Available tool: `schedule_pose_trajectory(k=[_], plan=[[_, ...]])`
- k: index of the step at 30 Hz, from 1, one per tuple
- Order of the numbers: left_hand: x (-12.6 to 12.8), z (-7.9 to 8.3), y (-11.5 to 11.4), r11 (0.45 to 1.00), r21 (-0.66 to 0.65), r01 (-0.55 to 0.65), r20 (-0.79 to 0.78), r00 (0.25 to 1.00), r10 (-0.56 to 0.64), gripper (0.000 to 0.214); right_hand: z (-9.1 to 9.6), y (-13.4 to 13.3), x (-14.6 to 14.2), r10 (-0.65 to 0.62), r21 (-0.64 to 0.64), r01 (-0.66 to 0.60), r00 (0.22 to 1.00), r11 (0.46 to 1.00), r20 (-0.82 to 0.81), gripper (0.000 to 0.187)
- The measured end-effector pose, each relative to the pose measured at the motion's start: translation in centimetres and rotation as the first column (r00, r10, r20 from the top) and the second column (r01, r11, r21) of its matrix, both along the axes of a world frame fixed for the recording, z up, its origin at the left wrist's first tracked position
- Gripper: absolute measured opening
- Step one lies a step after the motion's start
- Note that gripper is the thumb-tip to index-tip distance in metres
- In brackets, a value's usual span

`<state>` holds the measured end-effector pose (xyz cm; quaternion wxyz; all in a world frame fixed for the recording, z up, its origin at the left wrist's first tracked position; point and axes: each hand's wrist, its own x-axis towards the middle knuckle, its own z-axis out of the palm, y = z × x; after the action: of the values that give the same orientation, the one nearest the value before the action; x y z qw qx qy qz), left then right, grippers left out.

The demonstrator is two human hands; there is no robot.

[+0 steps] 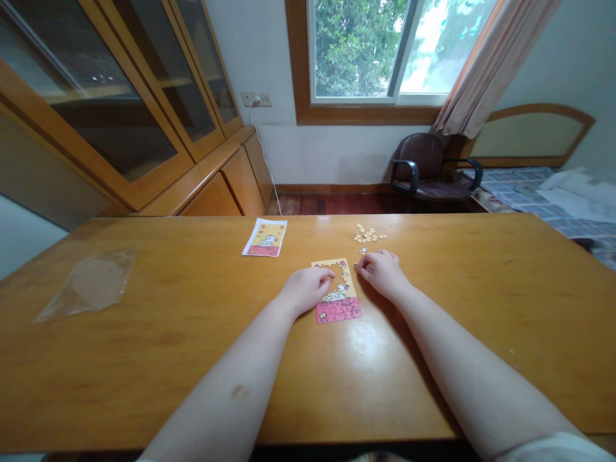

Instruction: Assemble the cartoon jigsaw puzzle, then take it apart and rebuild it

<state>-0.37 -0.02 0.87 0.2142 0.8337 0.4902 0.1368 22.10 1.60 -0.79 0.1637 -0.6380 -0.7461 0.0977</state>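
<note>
A partly assembled jigsaw puzzle lies on the table, pink at the bottom and yellow around the border, with a white cartoon animal in the middle. Bare table shows through a gap in its upper part. My left hand rests over the puzzle's left side, fingers loosely bent and apart, reaching over the gap. Just right of the puzzle, my right hand pinches a small puzzle piece at the fingertips, mostly hidden. One loose piece lies beyond it, near a pile of loose puzzle pieces.
A reference picture card with the same design lies at the back left of the wooden table. Toward the left is a clear plastic bag. Past the far edge stand a chair and a glass-door cabinet.
</note>
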Motion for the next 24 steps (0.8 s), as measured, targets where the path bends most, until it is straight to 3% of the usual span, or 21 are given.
schedule_pose_trajectory(k=[5, 10, 15, 24], plan=[[0.0, -0.2, 0.0, 1.000, 0.015, 0.003, 0.016, 1.000, -0.003, 0.031, 0.8, -0.7, -0.2, 0.139, -0.020, -0.144, 0.977, 0.989, -0.162, 0.008], [0.0, -0.3, 0.1, 1.000, 0.009, 0.005, 0.006, 1.000, -0.005, 0.031, 1.0, -1.6, -1.0, 0.319, -0.110, -0.377, 0.879, 0.919, -0.354, 0.006], [0.0, -0.4, 0.1, 0.998, 0.009, 0.056, -0.037, 0.998, -0.056, 0.026, 0.5, -1.8, -2.0, 0.321, -0.134, -0.377, 0.893, 0.917, -0.315, 0.004], [0.0, -0.4, 0.2, 0.996, -0.027, 0.083, -0.104, 0.991, -0.085, 0.025, 0.6, -1.6, -1.5, 0.415, 0.008, -0.421, 0.892, 0.907, -0.181, 0.006]])
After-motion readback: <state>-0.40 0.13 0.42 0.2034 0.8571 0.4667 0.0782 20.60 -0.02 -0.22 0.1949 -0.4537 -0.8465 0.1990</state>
